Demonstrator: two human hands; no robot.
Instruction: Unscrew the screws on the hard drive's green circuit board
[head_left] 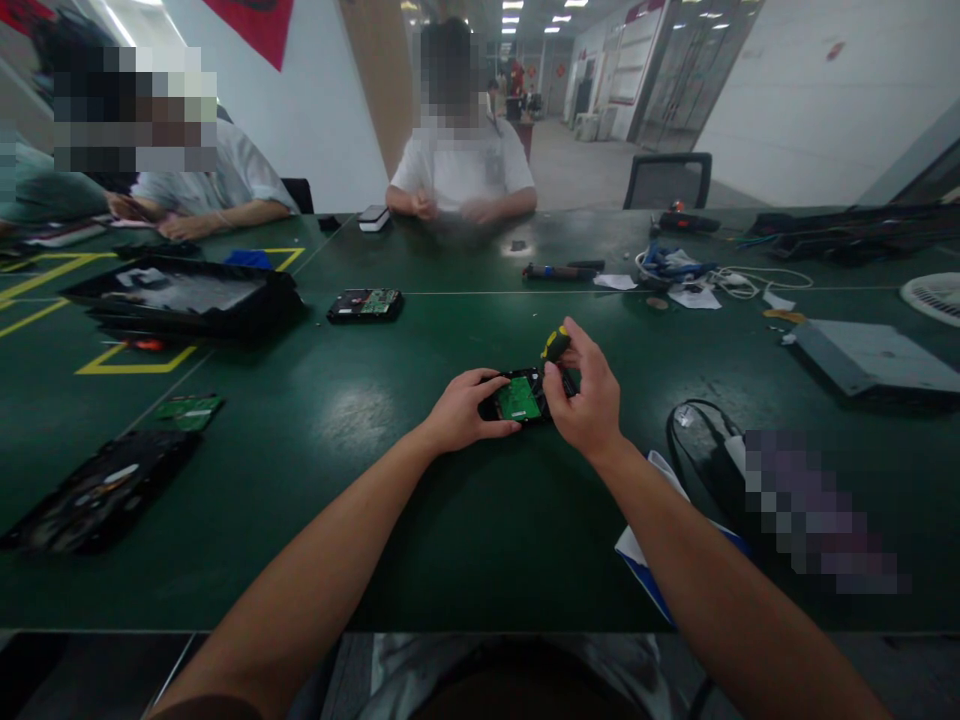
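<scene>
Lying flat on the table (487,540), a hard drive (519,398) with its green board facing up is held at its left end by the left hand (463,408) – thumb and fingers are set apart along its near and far edges. A screwdriver (555,343) with a yellow-and-green handle is pinched by the right hand (589,395) over the drive's right part; its tip cannot be made out. A second drive (364,305) is placed farther off, left of a straight-ahead line, near a black tray (187,297).
</scene>
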